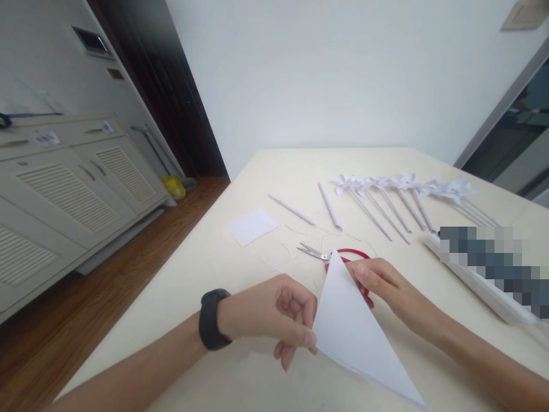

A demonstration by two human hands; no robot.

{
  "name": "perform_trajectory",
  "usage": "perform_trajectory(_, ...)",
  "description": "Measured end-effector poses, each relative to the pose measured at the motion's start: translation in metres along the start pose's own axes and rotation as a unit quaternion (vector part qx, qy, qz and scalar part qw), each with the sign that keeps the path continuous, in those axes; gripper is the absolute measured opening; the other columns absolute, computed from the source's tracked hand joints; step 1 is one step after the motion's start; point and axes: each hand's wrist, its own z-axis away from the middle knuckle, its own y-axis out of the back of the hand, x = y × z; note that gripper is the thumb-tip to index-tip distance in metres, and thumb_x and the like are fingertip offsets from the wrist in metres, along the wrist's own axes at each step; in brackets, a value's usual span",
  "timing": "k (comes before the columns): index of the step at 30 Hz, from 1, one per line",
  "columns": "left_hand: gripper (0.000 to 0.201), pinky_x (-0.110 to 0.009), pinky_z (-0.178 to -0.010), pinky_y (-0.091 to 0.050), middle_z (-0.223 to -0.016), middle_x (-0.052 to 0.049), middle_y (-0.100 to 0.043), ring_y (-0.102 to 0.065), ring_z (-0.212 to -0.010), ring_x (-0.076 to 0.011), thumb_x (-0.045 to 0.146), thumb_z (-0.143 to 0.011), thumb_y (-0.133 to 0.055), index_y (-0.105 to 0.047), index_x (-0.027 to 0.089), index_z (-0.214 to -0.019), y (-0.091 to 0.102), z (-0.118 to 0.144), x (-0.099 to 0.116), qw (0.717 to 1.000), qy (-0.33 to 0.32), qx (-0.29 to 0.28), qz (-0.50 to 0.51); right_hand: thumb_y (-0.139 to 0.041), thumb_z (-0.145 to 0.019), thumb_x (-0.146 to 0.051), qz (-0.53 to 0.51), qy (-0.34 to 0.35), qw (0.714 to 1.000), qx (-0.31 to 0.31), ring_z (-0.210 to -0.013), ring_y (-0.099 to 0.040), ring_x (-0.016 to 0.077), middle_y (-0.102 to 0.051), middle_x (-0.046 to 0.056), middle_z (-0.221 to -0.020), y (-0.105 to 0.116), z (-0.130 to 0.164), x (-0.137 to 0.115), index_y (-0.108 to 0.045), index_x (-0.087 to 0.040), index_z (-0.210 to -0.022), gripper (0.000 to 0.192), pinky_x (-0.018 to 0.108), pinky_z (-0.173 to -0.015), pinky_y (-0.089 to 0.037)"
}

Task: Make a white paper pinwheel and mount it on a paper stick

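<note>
- The person's left hand (294, 323) pinches the left corner of a paper triangle (351, 326), nearer than the scissors (325, 257).
- The right hand (381, 280) holds its upper right edge, by the scissors.
- A white sheet (254, 226) lies left of the scissors; paper pinwheels (405, 182) lie beyond.

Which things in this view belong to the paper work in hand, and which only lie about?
Probably for the work:
- folded paper
- scissors
- small sheet
- two loose rolls
- pinwheel-like pieces

Apparently lying about:
- yellow item
- blue item atop cabinet
</note>
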Motion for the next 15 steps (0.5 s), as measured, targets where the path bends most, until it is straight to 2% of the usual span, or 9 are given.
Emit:
perform_trajectory(5,0.017,-0.011,-0.034,-0.04,-0.053,0.002,-0.062,-0.055,-0.037,-0.0052,0.02,-0.067,-0.068,-0.055,0.01,-0.06,0.0009,-0.0008,0.0007,1.0,-0.011,0.013,0.022,-0.042,-0.085,-0.046,-0.032,-0.035,0.997,-0.054,-0.044,-0.026,0.0071,-0.029,-0.005,-0.05,-0.0015,-0.0013,-0.0019,-0.035,-0.017,-0.052,0.043,0.024,-0.042,-0.017)
perform_trajectory(9,0.016,-0.011,-0.035,-0.04,-0.054,0.001,-0.063,-0.056,-0.037,-0.005,0.017,-0.068,-0.067,-0.055,0.01,-0.06,0.0032,-0.0004,-0.0005,0.999,-0.021,0.025,0.025,-0.038,-0.086,-0.046,-0.044,-0.043,0.997,-0.038,-0.047,-0.032,0.008,-0.035,-0.003,-0.054,-0.0035,-0.0027,-0.0019,-0.039,-0.017,-0.057,0.041,0.023,-0.044,-0.021)
perform_trajectory(15,0.016,-0.011,-0.035,-0.038,-0.053,0.001,-0.062,-0.055,-0.039,-0.0053,0.018,-0.069,-0.066,-0.055,0.011,-0.06,0.0084,0.002,-0.0003,0.999,-0.024,0.039,0.006,-0.037,-0.085,-0.051,-0.046,-0.033,0.997,-0.046,-0.047,-0.027,0.008,-0.03,-0.004,-0.053,-0.0015,-0.0018,0.0022,-0.033,-0.018,-0.054,0.046,0.024,-0.044,-0.019)
